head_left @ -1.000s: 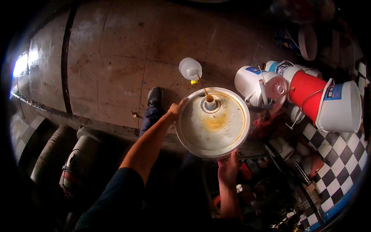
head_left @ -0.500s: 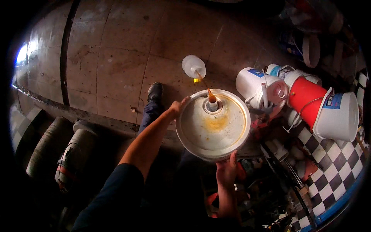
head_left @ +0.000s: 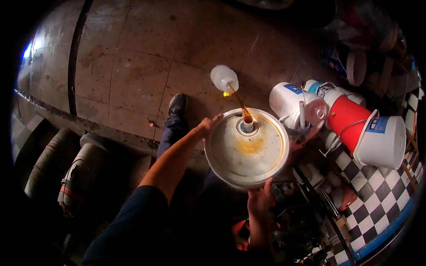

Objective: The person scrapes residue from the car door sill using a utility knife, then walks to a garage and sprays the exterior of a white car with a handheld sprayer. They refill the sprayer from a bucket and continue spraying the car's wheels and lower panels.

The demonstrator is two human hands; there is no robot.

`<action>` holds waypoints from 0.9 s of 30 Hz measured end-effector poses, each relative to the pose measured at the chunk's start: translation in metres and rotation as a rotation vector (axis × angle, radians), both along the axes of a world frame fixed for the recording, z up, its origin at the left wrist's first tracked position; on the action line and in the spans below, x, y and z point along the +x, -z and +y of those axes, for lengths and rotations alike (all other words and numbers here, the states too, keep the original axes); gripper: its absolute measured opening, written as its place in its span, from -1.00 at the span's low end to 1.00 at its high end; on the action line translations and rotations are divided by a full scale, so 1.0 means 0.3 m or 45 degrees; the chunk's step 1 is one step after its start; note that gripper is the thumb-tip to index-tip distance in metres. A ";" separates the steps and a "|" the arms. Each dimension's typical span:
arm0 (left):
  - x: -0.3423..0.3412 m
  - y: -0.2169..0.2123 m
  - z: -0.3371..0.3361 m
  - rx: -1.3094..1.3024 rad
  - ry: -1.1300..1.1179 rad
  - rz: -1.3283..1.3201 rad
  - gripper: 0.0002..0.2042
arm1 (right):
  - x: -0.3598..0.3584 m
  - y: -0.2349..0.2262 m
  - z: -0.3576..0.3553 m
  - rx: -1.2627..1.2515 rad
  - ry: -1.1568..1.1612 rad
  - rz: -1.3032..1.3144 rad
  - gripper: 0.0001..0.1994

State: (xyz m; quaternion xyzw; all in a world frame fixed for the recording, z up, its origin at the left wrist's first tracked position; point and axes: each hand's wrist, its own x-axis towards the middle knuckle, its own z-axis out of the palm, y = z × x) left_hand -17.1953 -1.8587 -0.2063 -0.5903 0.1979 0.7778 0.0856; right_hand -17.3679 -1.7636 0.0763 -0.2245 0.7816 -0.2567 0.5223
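Note:
Both hands hold a round whitish bucket (head_left: 222, 155), tilted with its stained lid facing up. My left hand (head_left: 208, 126) is closed on the rim at the upper left. At the near lower edge, my right hand (head_left: 261, 197) supports the bucket from beneath, its fingers partly hidden. From the bucket's short spout (head_left: 249, 126), an amber stream of liquid (head_left: 236, 95) runs to a translucent white plastic jug (head_left: 220, 75) on the floor. A small yellow piece (head_left: 226, 94), possibly a cap, shows beside the jug's mouth.
White buckets (head_left: 280, 99) and a red-and-white pair (head_left: 350, 117) lie to the right, near a checkered surface (head_left: 377, 190). Dark clutter with metal rods (head_left: 326, 199) fills the lower right. Cylinders (head_left: 82, 173) lie at the lower left. My shoe (head_left: 177, 104) stands on the tiled floor.
The bucket and both hands sit slightly lower and further right in the view, which has itself shifted a little. Amber liquid keeps running from the spout, with both hands still holding on.

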 end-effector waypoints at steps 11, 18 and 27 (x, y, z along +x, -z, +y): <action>-0.009 -0.052 0.006 0.077 0.039 0.009 -0.24 | 0.032 -0.057 -0.041 0.070 0.496 -0.208 -0.51; 0.003 -0.035 0.020 0.121 0.036 0.051 -0.34 | 0.021 -0.053 -0.031 0.025 1.003 -0.470 -0.57; -0.001 0.004 0.057 -0.091 0.020 0.081 -0.24 | 0.018 -0.066 -0.016 0.147 -0.135 0.089 -0.39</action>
